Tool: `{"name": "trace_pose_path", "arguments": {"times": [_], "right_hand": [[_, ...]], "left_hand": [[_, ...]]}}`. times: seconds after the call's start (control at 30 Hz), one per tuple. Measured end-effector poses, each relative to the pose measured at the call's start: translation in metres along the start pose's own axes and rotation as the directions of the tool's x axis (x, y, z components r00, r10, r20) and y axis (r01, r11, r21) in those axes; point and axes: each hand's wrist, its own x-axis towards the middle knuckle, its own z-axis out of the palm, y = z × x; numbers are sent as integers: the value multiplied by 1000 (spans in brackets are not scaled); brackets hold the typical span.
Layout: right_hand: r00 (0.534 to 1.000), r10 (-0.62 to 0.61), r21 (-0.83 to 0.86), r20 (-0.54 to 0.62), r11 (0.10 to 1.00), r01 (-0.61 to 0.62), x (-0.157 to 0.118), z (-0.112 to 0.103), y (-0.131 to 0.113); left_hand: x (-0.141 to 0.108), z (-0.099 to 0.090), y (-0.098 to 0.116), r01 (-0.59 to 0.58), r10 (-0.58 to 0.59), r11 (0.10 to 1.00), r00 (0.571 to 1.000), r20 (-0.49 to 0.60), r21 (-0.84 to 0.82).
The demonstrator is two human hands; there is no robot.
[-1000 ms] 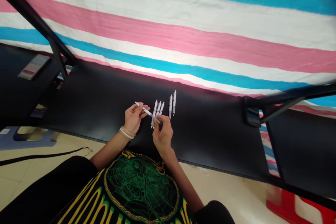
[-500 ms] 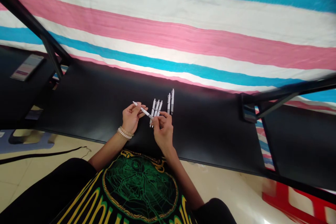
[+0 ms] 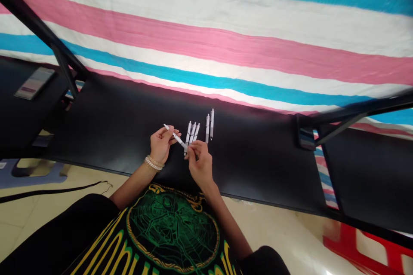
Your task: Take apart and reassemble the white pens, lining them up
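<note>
"So, what's changed in the last sec or so?"

"V. little. L hand (image 3: pixel 160 146) & R hand (image 3: pixel 200 165) still share one white click pen (image 3: pixel 178 139), slanted over the desk (image 3: pixel 258 159); R fingers have shifted only a touch. Means it's still being handled, not put down."

"Fingers' state?"

"L thumb & index pinched on the pen's upper part, others loosely spread. R thumb & index look closed at the grey lower end, rest curled; exact contact's hard to tell, tip's hidden."

"Other stuff nearby?"

"Three pens (image 3: pixel 188 132) side by side just behind R hand, which hides some lower ends. Two more pens (image 3: pixel 212 121) a bit further R. Phone-like slab (image 3: pixel 35 84) far L, well apart."

"Obstacles?"

"Nothing btwn the hands bar the pen. Striped sheet (image 3: pixel 206 51) hangs along the far edge; black frame bars (image 3: pixel 63 65) stand at both ends, clear of the hands. Red stool (image 3: pixel 348 240) on floor, lower R."
</note>
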Motion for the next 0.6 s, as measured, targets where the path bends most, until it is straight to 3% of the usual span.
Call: {"name": "trace_pose_path", "arguments": {"times": [0.23,0.37,0.5,0.6], "right_hand": [[995,58,18,76,998,-59,-4,2,0],[993,78,80,89,993,-85,-7,2,3],[1000,23,68,15,997,-24,-10,-3,4],[999,39,51,-18,998,-38,-12,-9,5]], "left_hand": [[-3,2,-3,-12,12,1000,1000,17,22],[-5,6,3,14,-8,999,993,119,-48],[-3,6,19,167,-107,946,969,221,-277],[-1,3,31,264,-200,912,954,221,-313]]}}
